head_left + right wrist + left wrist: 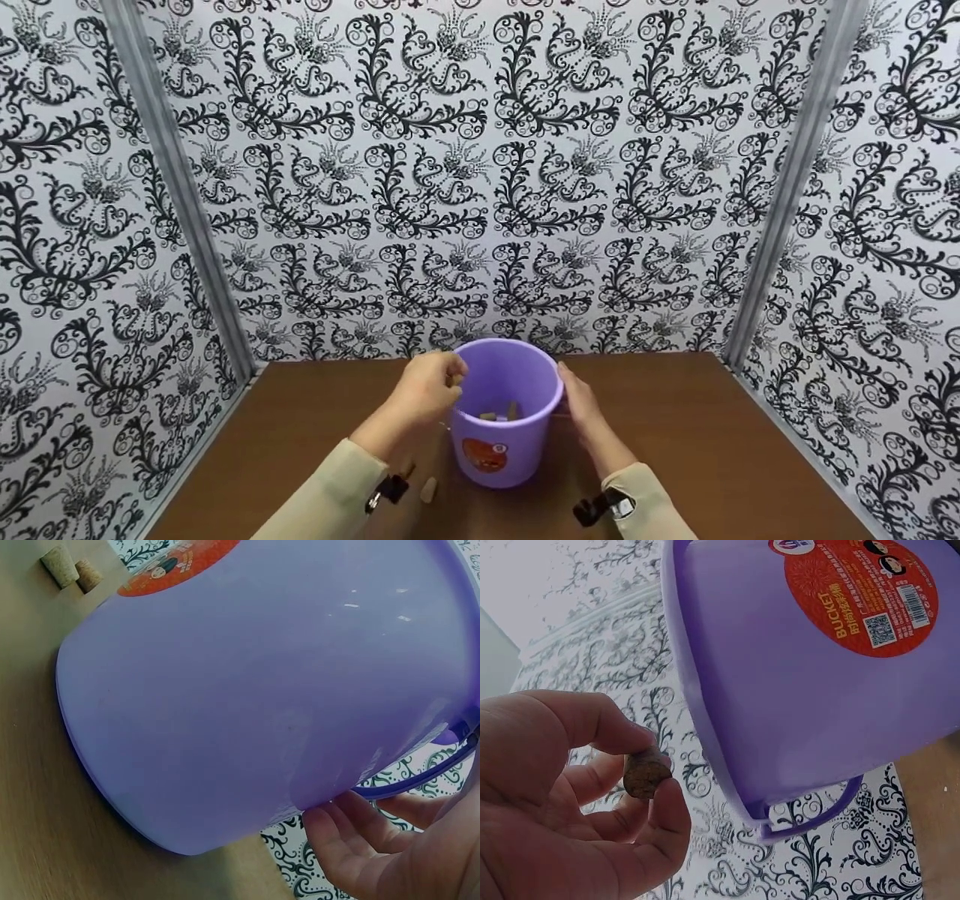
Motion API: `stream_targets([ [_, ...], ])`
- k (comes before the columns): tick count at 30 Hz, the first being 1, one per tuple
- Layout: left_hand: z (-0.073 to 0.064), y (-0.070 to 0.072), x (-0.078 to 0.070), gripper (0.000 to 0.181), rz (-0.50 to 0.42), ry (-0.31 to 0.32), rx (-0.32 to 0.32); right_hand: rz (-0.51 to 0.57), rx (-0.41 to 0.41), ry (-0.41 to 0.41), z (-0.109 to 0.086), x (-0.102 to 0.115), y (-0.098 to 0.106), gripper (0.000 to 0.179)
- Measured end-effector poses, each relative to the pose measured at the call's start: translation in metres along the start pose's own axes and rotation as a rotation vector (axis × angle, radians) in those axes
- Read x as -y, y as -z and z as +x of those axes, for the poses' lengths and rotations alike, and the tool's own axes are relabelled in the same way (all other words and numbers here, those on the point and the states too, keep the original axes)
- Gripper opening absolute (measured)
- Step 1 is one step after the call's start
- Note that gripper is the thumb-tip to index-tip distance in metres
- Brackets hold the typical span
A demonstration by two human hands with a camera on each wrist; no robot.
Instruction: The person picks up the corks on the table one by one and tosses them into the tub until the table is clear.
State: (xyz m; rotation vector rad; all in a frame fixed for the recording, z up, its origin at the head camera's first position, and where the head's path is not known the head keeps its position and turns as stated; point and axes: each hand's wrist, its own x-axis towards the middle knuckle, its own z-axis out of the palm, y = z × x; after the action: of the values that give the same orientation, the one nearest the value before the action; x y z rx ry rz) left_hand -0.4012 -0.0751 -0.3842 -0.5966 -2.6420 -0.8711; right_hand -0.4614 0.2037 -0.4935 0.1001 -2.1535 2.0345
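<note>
A purple bucket with a red round label stands upright on the table. My left hand is at its left rim and pinches a cork stopper between thumb and fingertips, just outside the rim in the left wrist view. On the bucket's right side, my right hand touches the outer wall with its fingertips, below the purple handle. Inside lie a few cork stoppers, partly hidden by the front wall.
Two more cork stoppers lie on the brown table left of the bucket's base; one cork is nearer the front. Behind and at both sides rise walls with black scroll patterns. Each wrist wears a black camera strap.
</note>
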Motion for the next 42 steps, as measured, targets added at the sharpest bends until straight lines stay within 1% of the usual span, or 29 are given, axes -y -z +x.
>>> stream_targets([
  [3,0.009,0.002,-0.005,0.026,0.060,-0.019,0.051,-0.041,-0.012,-0.008,0.000,0.001,0.000,0.061],
  [5,0.017,0.004,-0.008,0.026,0.087,-0.036,0.075,-0.057,-0.019,-0.013,0.001,0.001,0.000,0.063],
  [7,0.023,0.005,-0.012,0.026,0.079,-0.028,0.101,-0.085,-0.033,-0.012,0.001,0.002,0.001,0.064],
  [11,0.034,0.004,-0.017,0.028,0.061,0.003,0.144,-0.092,-0.044,-0.024,0.001,0.001,0.002,0.063],
  [16,0.044,-0.006,-0.021,0.030,0.061,0.013,0.175,-0.087,-0.043,-0.028,0.000,-0.001,0.004,0.062],
  [20,0.050,-0.014,-0.025,0.032,0.027,0.046,0.233,-0.095,-0.035,-0.020,-0.001,-0.002,0.004,0.064],
  [24,0.055,-0.017,-0.028,0.033,0.032,0.049,0.291,-0.112,-0.042,-0.035,-0.003,-0.001,0.005,0.064],
  [27,0.059,-0.017,-0.028,0.033,0.043,0.029,0.321,-0.111,-0.051,-0.036,-0.002,0.000,0.005,0.064],
  [30,0.064,-0.015,-0.028,0.035,0.049,-0.001,0.327,-0.106,-0.050,-0.018,0.001,0.000,0.003,0.063],
  [32,0.066,-0.015,-0.026,0.036,0.066,-0.040,0.324,-0.090,-0.037,-0.010,0.001,0.000,0.002,0.061],
  [37,0.069,-0.020,-0.021,0.035,0.112,-0.113,0.314,-0.045,0.005,-0.028,0.000,0.002,0.002,0.057],
  [42,0.069,-0.022,-0.020,0.036,0.103,-0.102,0.313,-0.049,-0.004,-0.034,-0.002,0.010,0.001,0.055],
])
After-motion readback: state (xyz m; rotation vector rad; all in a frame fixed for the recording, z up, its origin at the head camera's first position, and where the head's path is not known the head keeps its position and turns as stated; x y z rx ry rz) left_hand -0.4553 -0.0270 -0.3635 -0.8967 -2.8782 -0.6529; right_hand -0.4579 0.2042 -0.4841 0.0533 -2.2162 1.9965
